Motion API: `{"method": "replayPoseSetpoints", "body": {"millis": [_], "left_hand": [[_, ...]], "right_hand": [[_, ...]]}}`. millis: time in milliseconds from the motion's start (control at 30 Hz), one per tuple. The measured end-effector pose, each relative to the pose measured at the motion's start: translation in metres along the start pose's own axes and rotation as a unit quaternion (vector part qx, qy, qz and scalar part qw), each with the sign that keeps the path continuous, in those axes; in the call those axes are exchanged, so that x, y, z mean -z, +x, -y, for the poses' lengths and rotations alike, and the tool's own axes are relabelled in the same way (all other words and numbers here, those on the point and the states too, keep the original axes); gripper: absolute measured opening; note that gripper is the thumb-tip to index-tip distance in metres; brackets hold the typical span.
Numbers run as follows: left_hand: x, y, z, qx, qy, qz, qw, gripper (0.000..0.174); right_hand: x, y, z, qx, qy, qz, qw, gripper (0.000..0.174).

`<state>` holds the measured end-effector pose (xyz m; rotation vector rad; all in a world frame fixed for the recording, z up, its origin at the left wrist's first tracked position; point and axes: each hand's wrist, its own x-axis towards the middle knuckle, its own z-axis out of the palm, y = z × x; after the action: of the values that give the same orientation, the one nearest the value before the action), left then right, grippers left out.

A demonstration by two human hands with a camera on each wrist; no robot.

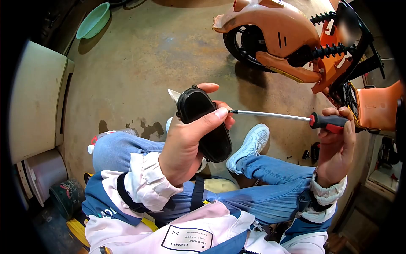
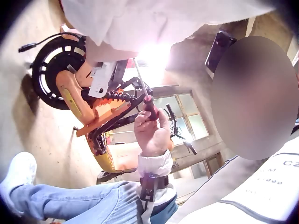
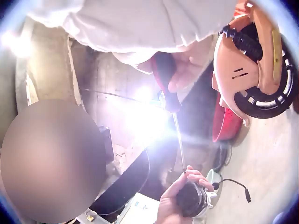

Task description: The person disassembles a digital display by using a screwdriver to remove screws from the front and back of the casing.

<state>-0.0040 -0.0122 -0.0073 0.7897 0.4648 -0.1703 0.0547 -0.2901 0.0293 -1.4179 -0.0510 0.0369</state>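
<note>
My left hand [image 1: 186,144] grips an oval black housing [image 1: 202,122] with a glossy face, its thumb laid across the front. A white bracket [image 2: 100,79] juts from the housing's back, and a black cable with a plug [image 3: 247,195] trails off it. In my right hand [image 1: 336,148] is a screwdriver [image 1: 325,122] with a red and black handle, held by thumb and fingers. Its long steel shaft points left, and the tip meets the left hand's fingertips at the housing's edge. What sits at the tip is too small to make out.
An orange scooter body [image 1: 279,29] with a black wheel stands at the upper right. Small black parts [image 1: 313,152] lie on the floor beside the right leg. A green basin [image 1: 94,20] is at the far left, above a pale cabinet [image 1: 36,97] and a dark bucket [image 1: 67,197].
</note>
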Motion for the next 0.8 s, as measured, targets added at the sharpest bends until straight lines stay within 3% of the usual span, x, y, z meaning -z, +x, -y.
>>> {"method": "replayPoseSetpoints", "body": {"millis": [800], "left_hand": [[0.0013,0.0010,0.0011,-0.011,-0.007,-0.014,1.000,0.052]], "right_hand": [[0.0015,-0.0027,-0.0005,0.022,-0.042,0.041,0.998,0.038]]}}
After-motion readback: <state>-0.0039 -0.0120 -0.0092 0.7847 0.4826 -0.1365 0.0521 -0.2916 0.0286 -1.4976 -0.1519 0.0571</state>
